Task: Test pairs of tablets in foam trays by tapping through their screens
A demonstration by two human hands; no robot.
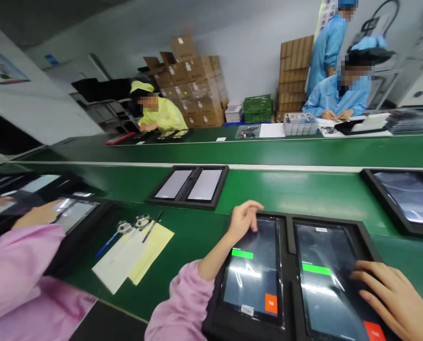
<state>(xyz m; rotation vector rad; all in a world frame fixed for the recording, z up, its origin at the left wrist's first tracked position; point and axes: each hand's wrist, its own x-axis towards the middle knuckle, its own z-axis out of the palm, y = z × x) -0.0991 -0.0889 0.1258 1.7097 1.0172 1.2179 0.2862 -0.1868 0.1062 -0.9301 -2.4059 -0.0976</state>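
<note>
Before me a black foam tray holds two tablets side by side. Each lit screen is dark, with a green bar and a red block marked on it. My left hand hovers over or rests on the top of the left tablet, fingers loosely bent and apart, one pointing down at the glass. Across the right edge of the right tablet lies my right hand, fingers stretched out; whether the tips press the screen I cannot tell. Neither hand grips anything.
Another tray with two white-screened tablets sits ahead on the green bench; a third tray is at right. Papers, a blue pen and eyeglasses lie left. A pink-sleeved co-worker handles tablets beside me.
</note>
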